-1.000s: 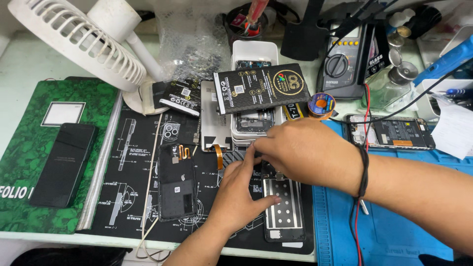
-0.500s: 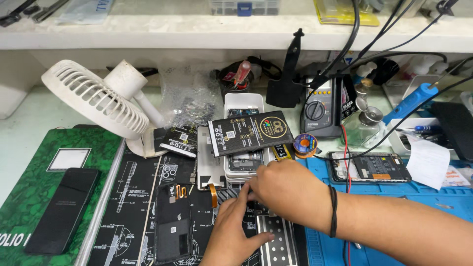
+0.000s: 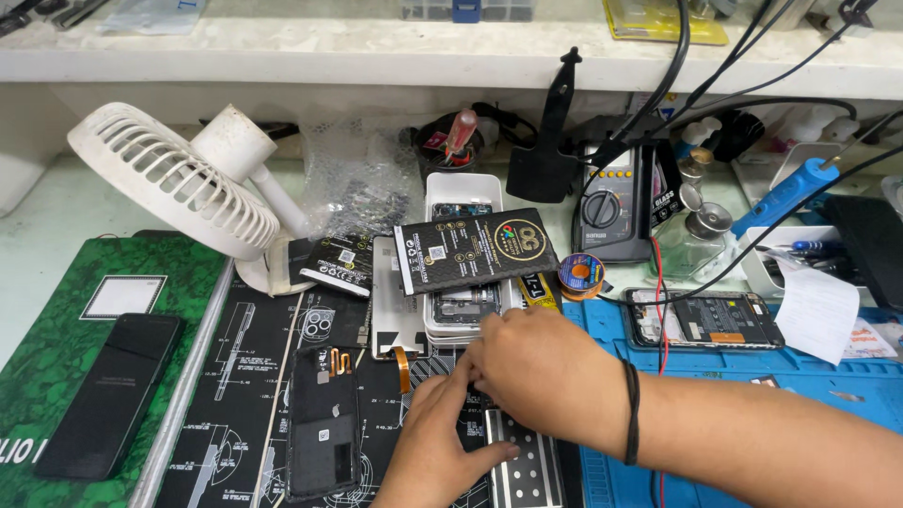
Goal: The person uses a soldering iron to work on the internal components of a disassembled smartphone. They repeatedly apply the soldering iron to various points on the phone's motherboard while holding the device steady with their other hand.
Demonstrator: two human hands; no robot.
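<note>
Both hands meet over the black printed work mat [image 3: 240, 376] at the lower middle. My right hand [image 3: 546, 372], with a black band on its wrist, comes in from the right, fingers curled down over something I cannot see. My left hand [image 3: 433, 442] comes up from the bottom edge. Its thumb lies on a striped metal plate [image 3: 527, 466] and its fingertips are tucked under the right hand. A black phone back cover [image 3: 323, 423] with orange flex cables lies just left of the hands.
Behind the hands a black flat box [image 3: 475, 249] lies on a white tray of phone parts [image 3: 461, 193]. A white fan [image 3: 174, 179] stands back left, a green ledger [image 3: 56, 339] with a black phone [image 3: 108, 390] left. Right: multimeter [image 3: 611, 202], solder reel [image 3: 578, 276], opened phone [image 3: 705, 320], blue mat [image 3: 809, 376].
The view has tilted up, so the shelf and more of the back of the bench show. The hands stay together at the same spot on the mat.
</note>
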